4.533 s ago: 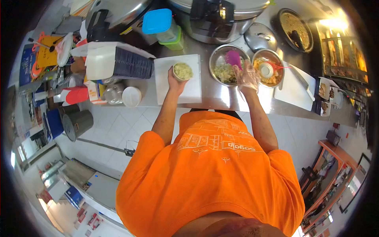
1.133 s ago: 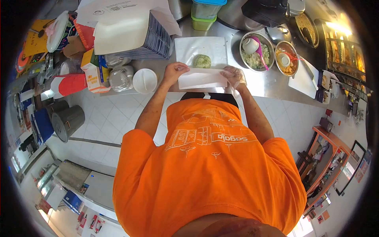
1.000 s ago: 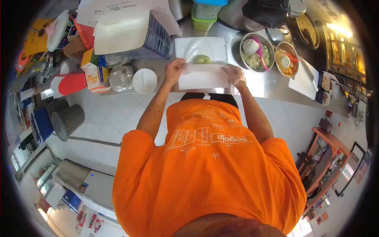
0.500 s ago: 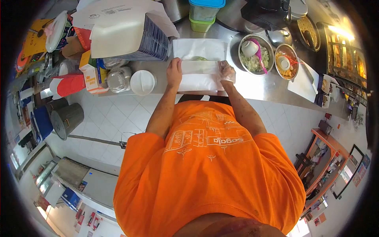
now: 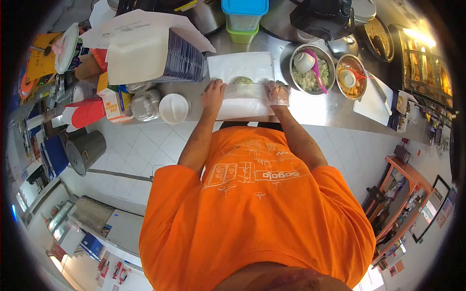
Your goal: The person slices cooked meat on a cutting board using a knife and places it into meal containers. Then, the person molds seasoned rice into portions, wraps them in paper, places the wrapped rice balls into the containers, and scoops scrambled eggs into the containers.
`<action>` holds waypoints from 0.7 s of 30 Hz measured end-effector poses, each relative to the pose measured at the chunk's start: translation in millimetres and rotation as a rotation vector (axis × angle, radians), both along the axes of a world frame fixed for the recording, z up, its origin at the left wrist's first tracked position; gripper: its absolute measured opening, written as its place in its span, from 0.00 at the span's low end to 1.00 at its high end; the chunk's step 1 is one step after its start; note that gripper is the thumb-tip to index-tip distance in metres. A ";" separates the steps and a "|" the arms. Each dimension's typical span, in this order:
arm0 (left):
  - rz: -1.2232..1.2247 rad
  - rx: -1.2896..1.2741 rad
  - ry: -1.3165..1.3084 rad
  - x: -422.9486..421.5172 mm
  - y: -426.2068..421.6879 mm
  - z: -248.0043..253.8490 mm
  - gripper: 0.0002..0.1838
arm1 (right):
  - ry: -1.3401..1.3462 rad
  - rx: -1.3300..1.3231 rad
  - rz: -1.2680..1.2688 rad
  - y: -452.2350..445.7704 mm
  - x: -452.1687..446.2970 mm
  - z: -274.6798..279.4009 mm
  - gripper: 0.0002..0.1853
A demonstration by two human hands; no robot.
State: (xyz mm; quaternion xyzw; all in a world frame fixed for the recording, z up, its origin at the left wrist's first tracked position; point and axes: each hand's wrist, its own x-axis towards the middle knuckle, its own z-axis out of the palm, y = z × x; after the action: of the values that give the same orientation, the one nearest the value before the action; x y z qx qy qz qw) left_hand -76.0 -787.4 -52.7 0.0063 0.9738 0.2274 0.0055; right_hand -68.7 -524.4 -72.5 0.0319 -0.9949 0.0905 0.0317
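Observation:
A green-white food mound (image 5: 242, 80) lies on white paper (image 5: 241, 61), its near part under a folded strip of the sheet. At the fold's left end is my left hand (image 5: 212, 95), bare, its fingers closed on the paper. My right hand (image 5: 278, 93), in a clear plastic glove, has its fingers curled at the right end of the fold. To the right, a steel bowl (image 5: 300, 86) holds similar green-white food, a white cup (image 5: 304, 62) and a pink spoon (image 5: 320, 72). Beside it a smaller bowl (image 5: 338, 72) contains orange food and a small white cup.
Stacked takeaway boxes (image 5: 184, 58), a round white container (image 5: 174, 108) and clear plastic containers (image 5: 145, 105) stand on the left. Behind the paper are lidded tubs (image 5: 244, 22). A knife (image 5: 380, 94) lies on a white board (image 5: 373, 107) at right.
Since the oldest frame, the cup of green-white food has left my left hand and a mound lies on the paper. Both hands have folded paper towards the mound, then shifted slightly nearer my body.

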 end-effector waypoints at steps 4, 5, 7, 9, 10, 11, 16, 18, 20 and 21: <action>-0.183 0.085 0.149 -43.2 -2.6 -1.5 0.13 | -0.108 -0.150 -0.042 14.2 -15.7 4.0 0.14; -0.257 0.156 0.128 -55.6 -3.5 -8.9 0.14 | -0.190 -0.216 -0.067 16.5 -17.6 5.3 0.14; -0.245 0.013 0.196 -68.3 14.0 -5.4 0.15 | -0.166 -0.285 -0.052 19.3 -19.7 8.5 0.15; -0.218 -0.049 0.288 -77.4 24.7 -10.3 0.13 | -0.179 -0.303 -0.051 21.5 -30.8 17.2 0.16; -0.225 -0.068 0.298 -77.0 25.7 -13.3 0.13 | -0.215 -0.287 -0.060 19.7 -32.7 24.7 0.16; -0.233 -0.087 0.306 -73.1 24.7 -16.3 0.12 | -0.253 -0.273 -0.070 18.6 -34.2 30.1 0.16; -0.283 0.207 0.294 -81.3 19.1 -36.1 0.11 | -0.210 -0.415 -0.080 21.7 -38.0 18.9 0.13; -0.278 0.180 0.316 -89.4 21.6 -35.8 0.10 | -0.294 -0.519 -0.095 25.4 -45.7 9.6 0.14; -0.299 0.171 0.311 -88.1 22.8 -28.4 0.11 | -0.257 -0.554 -0.117 26.3 -54.9 6.8 0.13; -0.325 0.174 0.302 -86.7 21.4 -32.5 0.11 | -0.234 -0.572 -0.127 25.4 -61.0 6.5 0.13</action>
State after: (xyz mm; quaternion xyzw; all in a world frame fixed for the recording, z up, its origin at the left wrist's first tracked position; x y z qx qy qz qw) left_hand -162.7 -766.0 -85.1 0.1976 0.9264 0.3030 -0.1043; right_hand -129.7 -499.0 -65.9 -0.0514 -0.9259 0.3676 -0.0697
